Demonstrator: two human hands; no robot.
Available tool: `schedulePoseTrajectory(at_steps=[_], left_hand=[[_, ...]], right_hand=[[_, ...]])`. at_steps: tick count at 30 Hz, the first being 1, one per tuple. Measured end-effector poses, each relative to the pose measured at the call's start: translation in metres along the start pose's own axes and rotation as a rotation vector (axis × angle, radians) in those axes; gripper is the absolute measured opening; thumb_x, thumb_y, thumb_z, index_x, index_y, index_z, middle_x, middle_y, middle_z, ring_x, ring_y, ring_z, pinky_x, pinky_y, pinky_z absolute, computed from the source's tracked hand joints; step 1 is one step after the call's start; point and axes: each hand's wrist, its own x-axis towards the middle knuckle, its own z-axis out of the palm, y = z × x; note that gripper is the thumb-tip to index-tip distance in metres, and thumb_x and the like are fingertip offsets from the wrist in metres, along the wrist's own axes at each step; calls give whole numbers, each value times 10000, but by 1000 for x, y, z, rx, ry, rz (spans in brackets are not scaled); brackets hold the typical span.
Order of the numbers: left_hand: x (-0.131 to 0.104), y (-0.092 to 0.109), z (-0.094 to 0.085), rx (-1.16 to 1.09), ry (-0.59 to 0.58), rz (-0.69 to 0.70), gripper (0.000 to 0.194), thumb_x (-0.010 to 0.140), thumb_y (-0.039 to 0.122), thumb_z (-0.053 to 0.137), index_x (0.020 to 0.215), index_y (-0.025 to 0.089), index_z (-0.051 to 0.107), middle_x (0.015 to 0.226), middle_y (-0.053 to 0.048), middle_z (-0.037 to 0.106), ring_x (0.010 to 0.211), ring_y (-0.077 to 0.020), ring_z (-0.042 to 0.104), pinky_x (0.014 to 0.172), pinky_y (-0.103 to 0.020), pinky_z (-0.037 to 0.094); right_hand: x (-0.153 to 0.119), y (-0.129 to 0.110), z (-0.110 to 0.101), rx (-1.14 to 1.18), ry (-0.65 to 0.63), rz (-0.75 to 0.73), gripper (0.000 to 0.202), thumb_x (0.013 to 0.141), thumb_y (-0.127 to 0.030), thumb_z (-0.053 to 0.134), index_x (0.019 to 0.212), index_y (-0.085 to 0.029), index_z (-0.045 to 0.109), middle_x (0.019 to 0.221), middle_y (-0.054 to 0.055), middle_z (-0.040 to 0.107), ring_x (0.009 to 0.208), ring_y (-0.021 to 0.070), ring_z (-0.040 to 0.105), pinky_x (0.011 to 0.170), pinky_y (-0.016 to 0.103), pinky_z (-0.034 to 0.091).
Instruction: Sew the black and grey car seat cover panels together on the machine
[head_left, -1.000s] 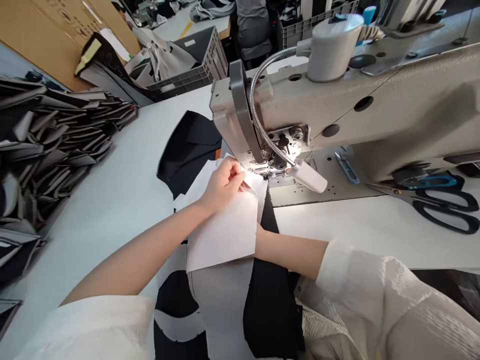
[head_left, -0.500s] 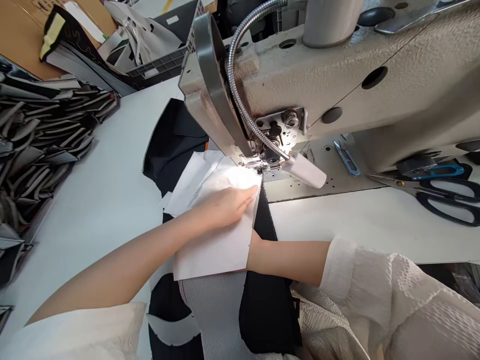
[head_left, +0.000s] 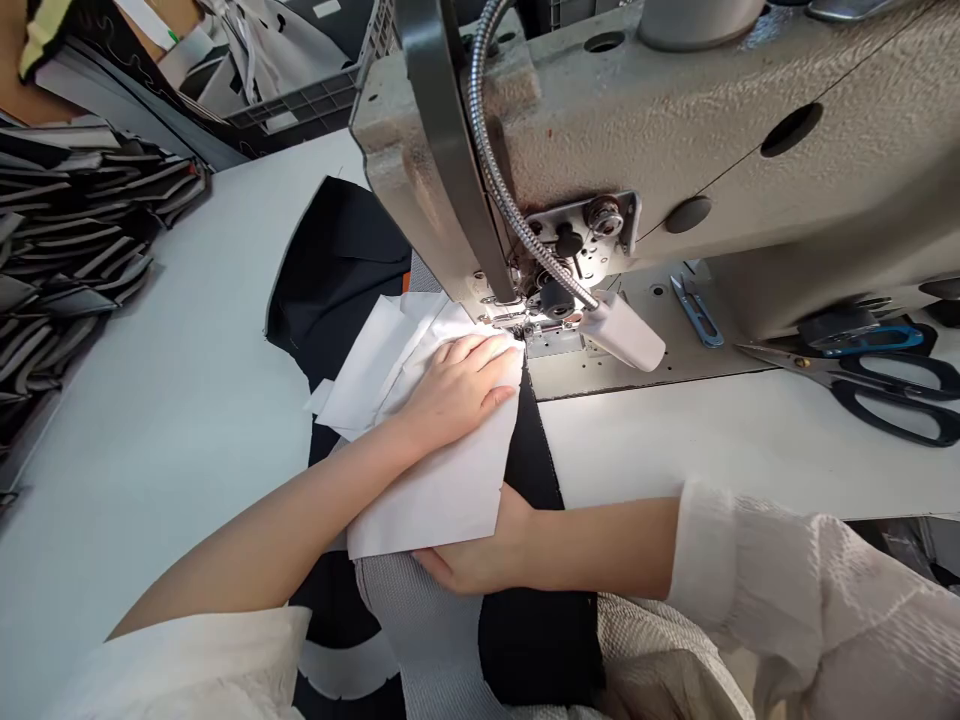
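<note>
My left hand (head_left: 465,390) lies flat on a white sheet of material (head_left: 442,500), its fingers spread just in front of the presser foot (head_left: 521,325) of a sewing machine (head_left: 465,200). My right hand (head_left: 480,560) reaches in from the right beneath the sheet's lower edge. Part of it shows above a grey ribbed fabric (head_left: 435,630); most of its fingers are hidden under the sheet. Folded white layers (head_left: 367,360) lie left of my left hand. Black fabric (head_left: 337,260) spreads underneath and beyond, toward the machine's left side.
On the right are blue thread snips (head_left: 697,315) on the machine bed and black-handled scissors (head_left: 892,390). A stack of dark and grey cut pieces (head_left: 67,250) stands at the left. Behind it are a grey crate (head_left: 307,110) and a lamp on a bendable metal neck (head_left: 487,120).
My left hand has flattened out, fingers spreading over the sheet. My right hand has shifted down and left, showing more below the sheet's edge. The camera view has moved slightly.
</note>
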Motion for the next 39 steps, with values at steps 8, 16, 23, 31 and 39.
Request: schedulePoseTrajectory(at_steps=[8, 16, 23, 31, 39], left_hand=[[0, -4, -2, 53, -22, 6, 530, 919, 485, 416, 1363, 194, 420, 1409, -64, 445, 1238, -277, 390, 989, -425, 308], [1, 0, -4, 60, 27, -6, 531, 892, 524, 455, 1281, 164, 500, 1331, -92, 513, 1210, -287, 419, 961, -419, 332], [-1, 2, -2, 55, 44, -73, 566, 875, 535, 483, 1296, 156, 467, 1357, -96, 483, 1228, -276, 401, 984, -411, 317], [6, 4, 4, 27, 89, -170, 540, 876, 519, 476, 1296, 180, 471, 1352, -88, 486, 1213, -304, 403, 977, -439, 325], [1, 43, -23, -127, -199, -257, 268, 858, 428, 464, 895, 174, 541, 963, -74, 585, 874, -229, 556, 725, -350, 460]], right_hand=[[-33, 48, -101, -735, 196, -95, 271, 893, -170, 394, 913, -167, 665, 864, 64, 655, 757, 187, 529, 675, 323, 392], [-15, 68, -118, -1008, 236, 248, 428, 905, -208, 382, 1310, -173, 517, 897, 86, 617, 772, 196, 545, 558, 302, 309], [-4, 60, -125, -933, 129, 343, 455, 850, -180, 421, 1292, -138, 522, 899, 87, 659, 779, 200, 599, 567, 291, 337], [-21, 73, -135, -913, 172, 253, 375, 899, -201, 384, 1211, -137, 582, 823, 86, 618, 729, 205, 552, 606, 304, 360], [-74, 53, -149, -590, -121, -197, 266, 848, -288, 560, 1095, -193, 582, 1152, 107, 523, 1108, 243, 454, 917, 377, 348]])
